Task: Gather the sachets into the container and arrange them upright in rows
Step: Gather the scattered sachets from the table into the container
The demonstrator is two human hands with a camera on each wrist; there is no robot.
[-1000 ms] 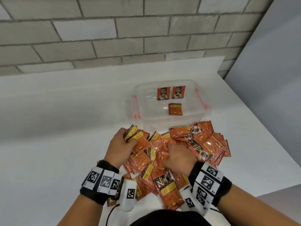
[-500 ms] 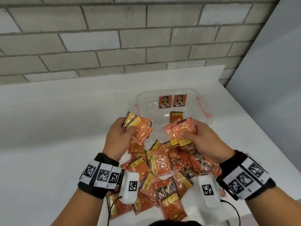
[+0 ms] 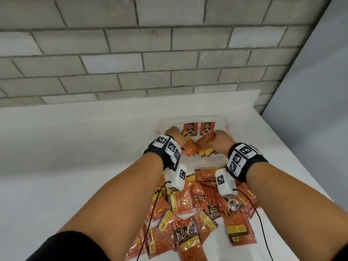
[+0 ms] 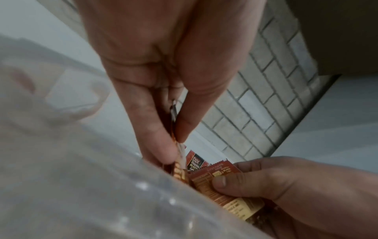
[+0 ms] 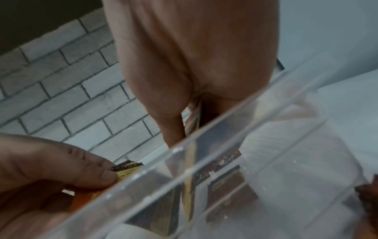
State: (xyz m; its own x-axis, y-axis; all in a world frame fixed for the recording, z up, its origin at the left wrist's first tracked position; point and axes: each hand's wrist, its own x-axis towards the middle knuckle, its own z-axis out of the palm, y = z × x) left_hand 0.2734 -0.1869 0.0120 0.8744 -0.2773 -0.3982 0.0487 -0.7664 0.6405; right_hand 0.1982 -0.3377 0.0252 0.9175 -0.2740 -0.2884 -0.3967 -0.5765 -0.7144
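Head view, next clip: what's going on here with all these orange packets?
A person is moving sachets from a loose pile on the white table into a clear plastic container. Both hands are over the container: the left hand grips a small bunch of sachets, the right hand grips another bunch. Two sachets already stand upright against the far wall. Most of the pile is not yet gathered.

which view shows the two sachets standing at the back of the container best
The head view: both standing sachets face the camera against the container's far wall. The left wrist view catches only one, partly hidden; the right wrist view shows none clearly.
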